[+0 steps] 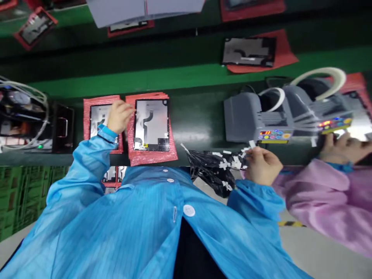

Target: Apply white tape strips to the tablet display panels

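My left hand (pixel 118 116) hangs over the bench between two flat silver-and-black panels, each on red foam: the left panel (pixel 97 120) and the right panel (pixel 151 124). Its fingers are curled together toward the right panel's edge; what they pinch is hidden. My right hand (pixel 261 164) is at the bench's front edge, fingers pinched on a small white tape strip (pixel 251 144), just below a grey tape dispenser (pixel 247 116). A black plastic bag (pixel 213 168) stuck with white strips hangs beside that hand.
A second tape dispenser (pixel 314 102) stands to the right, with a person in a pink coat (pixel 334 197) at it. A green conveyor (pixel 174 79) carries more panels on red foam (pixel 255 52). Dark equipment with cables (pixel 23 116) sits left, and green crates (pixel 20 193) below.
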Tool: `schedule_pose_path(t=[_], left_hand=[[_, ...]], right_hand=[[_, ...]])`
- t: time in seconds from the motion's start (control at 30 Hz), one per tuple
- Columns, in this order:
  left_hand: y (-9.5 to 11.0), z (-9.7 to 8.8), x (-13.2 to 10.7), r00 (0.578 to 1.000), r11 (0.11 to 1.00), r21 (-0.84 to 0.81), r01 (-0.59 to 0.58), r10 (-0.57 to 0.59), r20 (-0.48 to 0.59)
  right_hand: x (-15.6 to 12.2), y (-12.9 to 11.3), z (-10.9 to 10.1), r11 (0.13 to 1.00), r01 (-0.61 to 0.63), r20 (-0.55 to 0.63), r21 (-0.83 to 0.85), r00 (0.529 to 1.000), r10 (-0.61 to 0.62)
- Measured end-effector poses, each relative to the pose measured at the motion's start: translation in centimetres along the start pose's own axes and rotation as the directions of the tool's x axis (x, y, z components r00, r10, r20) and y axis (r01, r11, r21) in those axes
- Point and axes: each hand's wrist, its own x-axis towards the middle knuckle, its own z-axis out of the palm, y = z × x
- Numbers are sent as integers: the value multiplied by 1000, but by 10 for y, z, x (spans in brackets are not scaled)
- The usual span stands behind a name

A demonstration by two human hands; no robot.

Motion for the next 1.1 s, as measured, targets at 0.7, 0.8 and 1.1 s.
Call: schedule_pose_path(t=[0.7, 0.8, 1.1], left_hand=[[-31, 64, 37, 838, 875, -142, -462, 483, 254], [-31, 64, 37, 835, 872, -154, -465, 490, 252], [-30, 66, 36, 845, 875, -140, -464, 484, 229]], right_hand=[[-64, -60, 256, 759, 617, 793, -205, 560, -241], [-64, -57, 261, 729, 647, 791, -222, 557, -253], [-73, -63, 265, 584, 734, 806, -347, 551, -213]])
